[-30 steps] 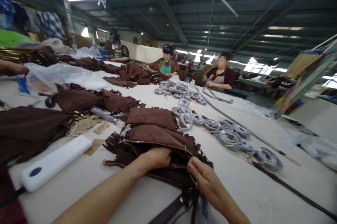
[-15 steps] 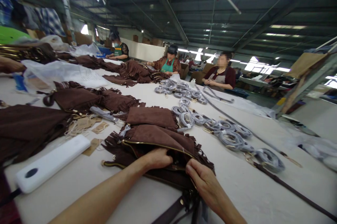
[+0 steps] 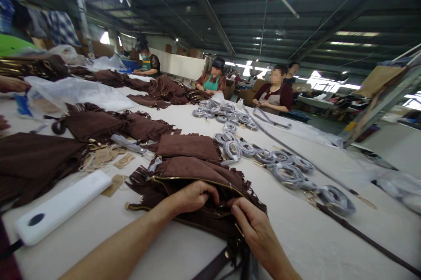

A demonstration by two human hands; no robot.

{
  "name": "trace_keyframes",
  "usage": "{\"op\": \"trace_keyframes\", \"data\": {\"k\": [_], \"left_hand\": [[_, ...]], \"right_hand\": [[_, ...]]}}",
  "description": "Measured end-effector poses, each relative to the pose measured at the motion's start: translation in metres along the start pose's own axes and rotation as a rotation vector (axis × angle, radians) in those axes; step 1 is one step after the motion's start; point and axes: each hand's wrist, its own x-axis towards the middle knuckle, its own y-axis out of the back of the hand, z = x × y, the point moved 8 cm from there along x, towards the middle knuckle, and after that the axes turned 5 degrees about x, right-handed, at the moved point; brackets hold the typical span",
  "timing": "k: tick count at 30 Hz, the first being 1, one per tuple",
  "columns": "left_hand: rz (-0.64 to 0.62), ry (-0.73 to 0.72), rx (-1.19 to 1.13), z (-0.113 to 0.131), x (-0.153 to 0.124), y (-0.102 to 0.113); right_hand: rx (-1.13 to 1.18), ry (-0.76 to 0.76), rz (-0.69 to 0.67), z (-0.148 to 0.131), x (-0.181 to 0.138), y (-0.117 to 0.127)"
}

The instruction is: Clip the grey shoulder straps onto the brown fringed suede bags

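Note:
A dark brown suede bag (image 3: 197, 168) with fringed sides lies on the table in front of me, its gold zipper undone and its mouth gaping toward me. My left hand (image 3: 196, 195) is at the opening with its fingers curled down into the bag; their tips are in shadow, so what they pinch is hidden. My right hand (image 3: 251, 223) is closed on the near right edge of the mouth, thumb on top. Below it, a dark leather strap (image 3: 213, 264) hangs toward the table edge.
Coiled straps in clear wrap (image 3: 289, 174) spread over the right side. To the left are a white device (image 3: 64, 205), paper tags (image 3: 113, 185), more brown bags (image 3: 95, 126) and plastic sheeting (image 3: 79, 93). Several co-workers are across the table; another person's hand shows at far left.
My left hand has drawn back slightly out of the bag, so more of its bent fingers shows. My right hand keeps its hold on the edge. A person has appeared behind the right-hand co-worker.

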Motion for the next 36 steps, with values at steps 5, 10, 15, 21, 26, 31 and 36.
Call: {"op": "trace_keyframes", "data": {"k": [5, 10, 15, 21, 26, 31, 36], "left_hand": [[0.180, -0.038, 0.170, 0.000, -0.001, 0.008], [0.271, -0.008, 0.391, 0.005, -0.004, 0.015], [0.102, -0.023, 0.353, 0.009, -0.005, 0.001], [0.004, 0.068, 0.392, 0.008, -0.007, -0.009], [-0.031, 0.230, 0.408, 0.002, -0.005, -0.007], [0.010, 0.097, 0.263, 0.011, -0.003, -0.006], [0.039, -0.048, 0.159, 0.021, -0.005, -0.006]], "right_hand": [[-0.012, -0.005, 0.055, 0.005, -0.001, 0.004], [0.063, 0.072, 0.068, -0.001, -0.002, 0.007], [-0.011, 0.003, -0.013, 0.007, 0.000, 0.001], [-0.069, -0.076, -0.036, 0.021, 0.003, -0.006], [-0.007, -0.097, -0.049, 0.024, 0.004, -0.007], [0.122, -0.113, -0.075, 0.022, 0.004, -0.006], [0.217, -0.153, -0.066, 0.028, 0.003, -0.008]]}}
